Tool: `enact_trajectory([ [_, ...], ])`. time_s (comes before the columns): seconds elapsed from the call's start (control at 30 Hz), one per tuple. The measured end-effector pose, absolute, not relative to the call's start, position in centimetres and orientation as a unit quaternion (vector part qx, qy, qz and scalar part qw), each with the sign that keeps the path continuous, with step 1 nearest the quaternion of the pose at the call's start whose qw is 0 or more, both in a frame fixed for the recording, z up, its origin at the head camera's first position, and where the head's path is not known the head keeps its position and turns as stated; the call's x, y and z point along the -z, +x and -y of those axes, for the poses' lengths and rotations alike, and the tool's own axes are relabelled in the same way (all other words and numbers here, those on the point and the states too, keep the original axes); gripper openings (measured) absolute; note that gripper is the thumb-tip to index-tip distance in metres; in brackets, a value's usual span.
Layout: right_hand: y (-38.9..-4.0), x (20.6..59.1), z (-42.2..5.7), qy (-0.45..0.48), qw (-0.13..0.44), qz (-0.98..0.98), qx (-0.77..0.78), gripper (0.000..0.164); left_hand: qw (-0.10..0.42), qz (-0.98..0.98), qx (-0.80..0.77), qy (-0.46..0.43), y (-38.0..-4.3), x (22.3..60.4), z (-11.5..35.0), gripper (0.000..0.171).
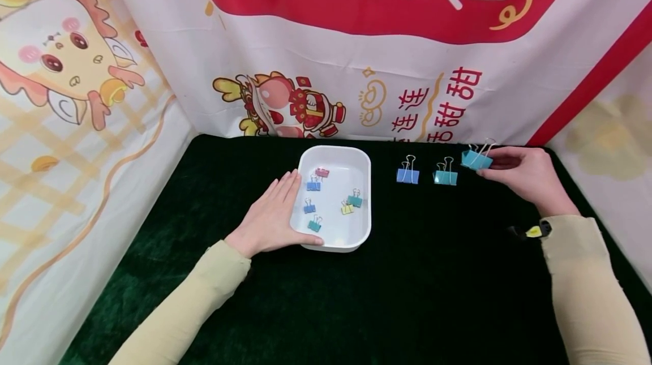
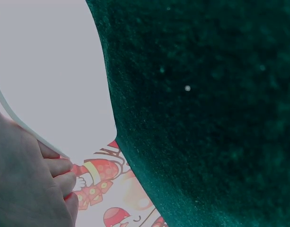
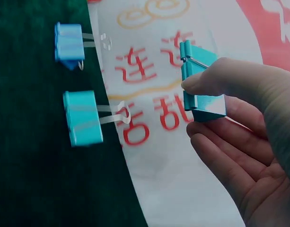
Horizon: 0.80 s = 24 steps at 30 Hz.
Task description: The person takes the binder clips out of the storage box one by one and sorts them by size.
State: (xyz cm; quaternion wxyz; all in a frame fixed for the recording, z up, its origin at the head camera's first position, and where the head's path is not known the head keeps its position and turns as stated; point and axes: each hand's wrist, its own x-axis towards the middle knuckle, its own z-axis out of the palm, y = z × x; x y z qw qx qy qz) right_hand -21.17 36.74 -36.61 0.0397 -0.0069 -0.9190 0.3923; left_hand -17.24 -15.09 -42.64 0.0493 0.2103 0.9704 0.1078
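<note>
In the head view my left hand (image 1: 270, 215) rests against the left side of a white tray (image 1: 364, 229), fingers extended along its wall and thumb at the near rim. Inside the tray lie several small binder clips, among them a yellow clip (image 1: 347, 208) and a red clip (image 1: 322, 172). My right hand (image 1: 530, 175) pinches a large turquoise binder clip (image 1: 477, 159) between thumb and fingers, raised off the cloth, as the right wrist view also shows. Left of it stand a teal binder clip (image 1: 445, 177) and a blue binder clip (image 1: 408, 176), both with handles up.
Dark green cloth (image 1: 407, 297) covers the table. A printed white and red curtain (image 1: 356, 71) hangs along the back edge, and another patterned sheet (image 1: 76, 184) hangs at the left. A small black and yellow object (image 1: 533, 232) is by the right cuff.
</note>
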Motion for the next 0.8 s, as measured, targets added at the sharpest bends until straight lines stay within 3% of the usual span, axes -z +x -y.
enact_trajectory([
  [0.37,-22.8,39.3,-40.9,-0.015,0.031,0.93,-0.366,0.058,0.054,-0.972,-0.104,0.206,-16.9,42.3,14.9,0.14],
  [0.8,-25.2,43.5,-42.1,0.004,0.022,0.958,-0.287,0.049,0.053,-0.971,-0.109,0.206,-17.1,42.4,15.0,0.139],
])
